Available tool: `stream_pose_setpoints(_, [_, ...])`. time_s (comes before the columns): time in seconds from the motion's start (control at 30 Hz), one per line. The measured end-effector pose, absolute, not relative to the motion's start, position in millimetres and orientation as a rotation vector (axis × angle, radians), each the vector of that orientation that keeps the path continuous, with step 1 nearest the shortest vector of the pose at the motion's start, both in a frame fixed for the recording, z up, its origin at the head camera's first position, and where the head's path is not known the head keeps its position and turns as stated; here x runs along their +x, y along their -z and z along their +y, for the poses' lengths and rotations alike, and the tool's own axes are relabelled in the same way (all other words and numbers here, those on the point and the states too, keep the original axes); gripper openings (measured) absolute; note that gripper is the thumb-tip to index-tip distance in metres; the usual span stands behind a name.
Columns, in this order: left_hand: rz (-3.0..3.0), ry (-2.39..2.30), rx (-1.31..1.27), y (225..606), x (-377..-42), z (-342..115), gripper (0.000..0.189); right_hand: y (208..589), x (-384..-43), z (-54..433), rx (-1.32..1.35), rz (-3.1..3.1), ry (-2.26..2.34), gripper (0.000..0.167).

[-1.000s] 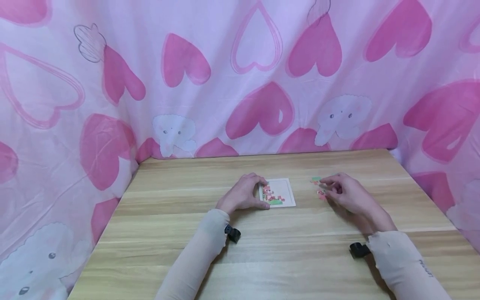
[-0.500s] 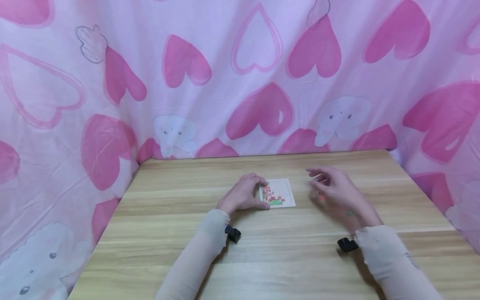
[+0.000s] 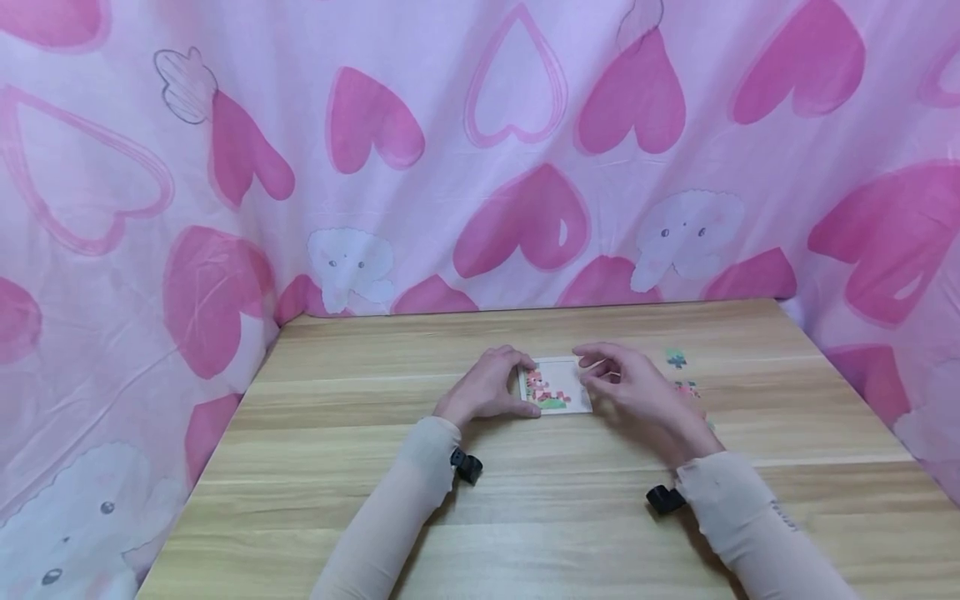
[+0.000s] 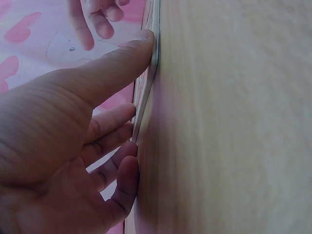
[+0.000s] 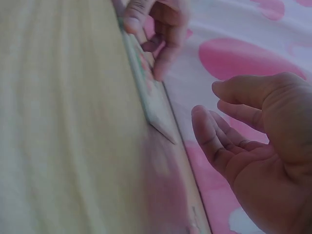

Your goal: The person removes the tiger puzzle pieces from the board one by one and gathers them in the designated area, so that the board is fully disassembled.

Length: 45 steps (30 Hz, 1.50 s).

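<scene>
A small square puzzle tray [image 3: 564,379] with a white border lies on the table, with joined pink and green jigsaw pieces [image 3: 551,400] along its left and lower part. My left hand [image 3: 491,385] grips its left side, thumb on the near edge and fingers on the far edge. In the left wrist view, the thumb [image 4: 122,56] presses the tray's rim. My right hand [image 3: 630,379] hovers over the tray's right edge, fingers loosely bent. In the right wrist view, those fingers [image 5: 207,129] are apart from the thumb, and no piece shows between them.
Loose jigsaw pieces lie right of the right hand: a green-blue piece [image 3: 677,358] at the back and a pink one [image 3: 686,389] nearer, partly covered by the hand. The wooden table [image 3: 525,517] ends at a pink heart-patterned curtain [image 3: 510,167].
My right hand has moved left from the loose pieces to the tray's right edge, uncovering pieces behind it. The left hand and tray stay in place.
</scene>
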<state>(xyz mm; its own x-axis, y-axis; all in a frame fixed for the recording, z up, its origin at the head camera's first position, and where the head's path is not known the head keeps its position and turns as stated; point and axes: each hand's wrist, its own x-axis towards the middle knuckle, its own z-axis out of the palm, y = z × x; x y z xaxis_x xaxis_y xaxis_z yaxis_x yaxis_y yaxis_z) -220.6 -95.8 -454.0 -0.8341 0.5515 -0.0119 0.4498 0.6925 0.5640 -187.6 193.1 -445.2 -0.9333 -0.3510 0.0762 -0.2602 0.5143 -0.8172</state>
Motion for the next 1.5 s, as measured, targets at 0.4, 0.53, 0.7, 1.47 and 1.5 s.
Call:
stream_pose_setpoints(0.4, [2.721, -0.852, 0.805, 453.4, -220.4, -95.6, 0.08, 462.7, -187.9, 181.4, -0.557, 2.622, 1.314, 0.05])
stream_pose_setpoints(0.53, [2.723, -0.846, 0.806, 454.1, -220.8, -95.8, 0.08, 463.8, -188.3, 180.1, -0.566, 2.612, 1.271, 0.046])
stream_pose_setpoints(0.7, [2.729, -0.834, 0.802, 454.4, -220.9, -95.5, 0.081, 467.2, -187.5, 178.3, -0.58, 2.619, 1.2, 0.046])
stream_pose_setpoints(1.47, [2.738, -0.825, 0.822, 454.7, -221.8, -96.5, 0.082, 467.5, -181.2, 172.9, -0.632, 2.67, 1.142, 0.033])
stream_pose_setpoints(1.5, [2.737, -0.826, 0.823, 454.9, -222.0, -96.6, 0.082, 467.4, -181.1, 172.5, -0.631, 2.668, 1.145, 0.033])
